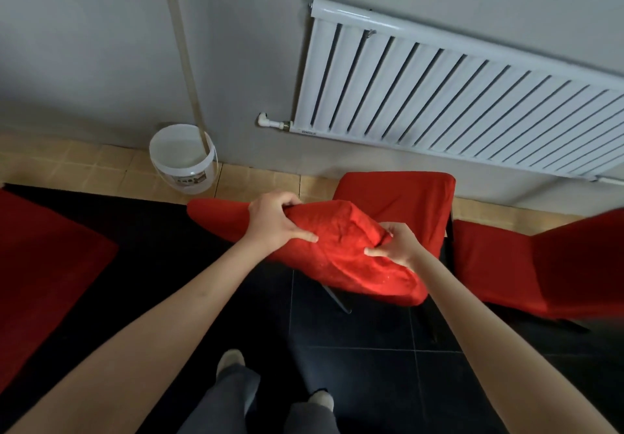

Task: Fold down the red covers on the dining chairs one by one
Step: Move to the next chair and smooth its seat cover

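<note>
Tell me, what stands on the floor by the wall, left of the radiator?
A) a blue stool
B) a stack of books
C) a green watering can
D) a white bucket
D: a white bucket sits on the tan floor tiles against the grey wall, left of the white radiator.

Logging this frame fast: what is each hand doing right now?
Left hand: closed, gripping the top edge of the red cover on the chair back.
Right hand: closed, pinching the same red cover further right.
</note>
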